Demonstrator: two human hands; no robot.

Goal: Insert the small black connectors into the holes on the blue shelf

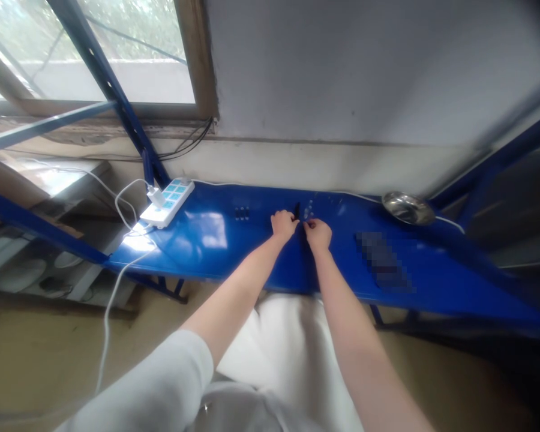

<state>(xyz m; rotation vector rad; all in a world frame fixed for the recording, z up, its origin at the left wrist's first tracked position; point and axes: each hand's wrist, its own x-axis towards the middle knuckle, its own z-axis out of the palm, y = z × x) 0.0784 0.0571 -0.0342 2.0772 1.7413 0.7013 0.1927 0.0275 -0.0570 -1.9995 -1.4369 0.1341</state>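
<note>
Both my arms reach out over a glossy blue metal table [216,252]. My left hand [283,224] is closed, its fingers pinched round a small dark object [296,210] that sticks up beyond the knuckles. My right hand [317,233] is closed too, fingertips pressed together right beside the left hand; what it grips is too small to make out. Some tiny pale bits [310,209] lie on the table just past both hands. A small row of dark parts [242,212] sits to the left of my left hand.
A white power strip [167,202] with a plugged-in charger and white cable lies at the table's far left corner. A shallow metal dish [407,207] stands at the far right. A blurred patch [384,261] covers part of the table. Blue shelf struts and a window rise behind.
</note>
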